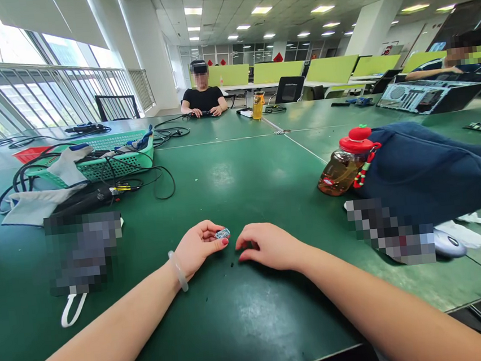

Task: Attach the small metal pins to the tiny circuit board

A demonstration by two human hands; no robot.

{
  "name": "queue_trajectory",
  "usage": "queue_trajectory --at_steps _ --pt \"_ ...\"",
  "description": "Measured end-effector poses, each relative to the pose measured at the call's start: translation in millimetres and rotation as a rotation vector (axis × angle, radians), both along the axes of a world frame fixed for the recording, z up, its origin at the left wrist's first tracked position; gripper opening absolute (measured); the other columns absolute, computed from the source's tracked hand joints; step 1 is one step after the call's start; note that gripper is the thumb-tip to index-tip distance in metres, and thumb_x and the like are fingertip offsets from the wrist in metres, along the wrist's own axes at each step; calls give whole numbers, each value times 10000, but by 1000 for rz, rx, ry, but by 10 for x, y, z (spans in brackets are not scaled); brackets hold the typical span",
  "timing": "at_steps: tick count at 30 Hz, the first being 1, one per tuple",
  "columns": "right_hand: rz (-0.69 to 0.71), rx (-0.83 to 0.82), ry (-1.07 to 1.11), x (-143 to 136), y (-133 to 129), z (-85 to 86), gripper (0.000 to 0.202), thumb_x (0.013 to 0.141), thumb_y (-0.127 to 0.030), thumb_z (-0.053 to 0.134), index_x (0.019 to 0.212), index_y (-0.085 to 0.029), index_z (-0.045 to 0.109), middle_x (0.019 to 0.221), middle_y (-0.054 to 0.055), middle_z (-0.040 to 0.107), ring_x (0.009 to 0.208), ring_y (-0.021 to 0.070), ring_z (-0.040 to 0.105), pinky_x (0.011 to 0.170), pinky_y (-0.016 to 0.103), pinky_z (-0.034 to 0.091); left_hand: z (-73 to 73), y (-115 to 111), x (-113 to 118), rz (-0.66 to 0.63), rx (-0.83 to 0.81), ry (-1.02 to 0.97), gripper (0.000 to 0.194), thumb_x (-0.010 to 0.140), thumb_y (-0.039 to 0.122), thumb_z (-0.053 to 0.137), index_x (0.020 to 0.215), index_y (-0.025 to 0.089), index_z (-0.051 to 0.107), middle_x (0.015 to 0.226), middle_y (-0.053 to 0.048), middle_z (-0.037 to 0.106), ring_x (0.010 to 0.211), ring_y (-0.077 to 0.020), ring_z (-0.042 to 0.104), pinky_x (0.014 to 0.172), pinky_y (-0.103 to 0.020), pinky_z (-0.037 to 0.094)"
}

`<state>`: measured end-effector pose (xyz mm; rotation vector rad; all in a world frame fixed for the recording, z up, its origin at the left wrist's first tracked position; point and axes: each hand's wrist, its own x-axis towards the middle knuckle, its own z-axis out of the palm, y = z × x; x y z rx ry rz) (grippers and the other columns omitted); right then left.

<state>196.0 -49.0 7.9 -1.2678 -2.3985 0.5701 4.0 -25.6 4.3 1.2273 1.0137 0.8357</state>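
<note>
Between the thumb and fingers of my left hand (pixel 199 246) is a small blue-and-white patterned piece (pixel 222 234), too small to identify. A pale bangle (pixel 178 271) circles that wrist. My right hand (pixel 271 245) is just to the right, its fingers curved and its thumb apart from them, with nothing seen in between. The two hands do not touch. A tiny dark bit (pixel 232 264) lies on the green table (pixel 241 192) below the gap between them.
Left: a green basket (pixel 115 164) with cables and gloves, and a blurred dark object (pixel 88 252). Right: a red-lidded bottle (pixel 341 168), a navy bag (pixel 426 168), a computer mouse (pixel 448 243). A person (pixel 203 96) sits across the table, another far right.
</note>
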Motion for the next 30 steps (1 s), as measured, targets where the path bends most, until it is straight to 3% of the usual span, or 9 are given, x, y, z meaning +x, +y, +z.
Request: queue_trajectory --at_steps 3,6,10,12,16,20,25,30 --pt "100 19 -68 -121 -83 -28 212 736 -336 645 918 -227 652 859 7 610 766 124 559 667 231 406 -6 4 2 5 9 -2 304 548 175 760 775 137 561 804 -17 663 740 -108 589 782 -283 436" --pt "123 56 -132 -215 -125 -61 116 797 -273 574 855 -218 658 849 12 606 781 126 563 678 233 398 -9 7 2 -2 12 16 299 552 167 756 773 136 556 789 -11 657 732 -104 586 774 -278 441" --pt "88 107 -163 -200 -101 -80 119 827 -222 522 798 -203 636 813 6 594 749 118 554 669 233 384 -17 5 0 -23 32 51 291 558 157 748 767 138 546 775 -4 651 709 -94 579 747 -264 447" --pt "57 104 -126 -152 -74 -79 76 805 -246 565 837 -203 618 815 -2 592 747 117 552 662 228 384 -22 4 -1 -42 41 63 292 563 158 743 771 139 539 760 0 647 693 -95 580 723 -262 450" --pt "3 71 -98 -98 -42 -88 194 747 -319 641 906 -215 600 840 -9 592 739 119 550 643 227 385 -23 6 1 -61 39 82 294 566 163 738 775 139 532 745 -1 646 688 -104 588 706 -267 456" --pt "33 50 -118 -132 -41 -116 71 785 -267 597 813 -205 619 809 -6 580 744 110 548 654 217 384 -20 5 6 -46 48 112 304 547 154 746 772 135 542 753 -6 645 696 -106 585 729 -280 462" --pt "32 73 -113 -151 -38 -119 107 823 -246 537 783 -192 620 792 5 583 745 113 552 666 224 393 -4 -10 13 -49 64 120 308 530 165 755 758 140 549 740 -12 644 685 -117 589 728 -301 472" --pt "-69 85 0 -110 -17 -76 130 839 -192 497 814 -194 625 795 9 621 748 114 560 685 227 411 4 -13 16 -24 53 113 314 526 175 761 748 140 542 726 -9 642 664 -112 584 711 -294 473"
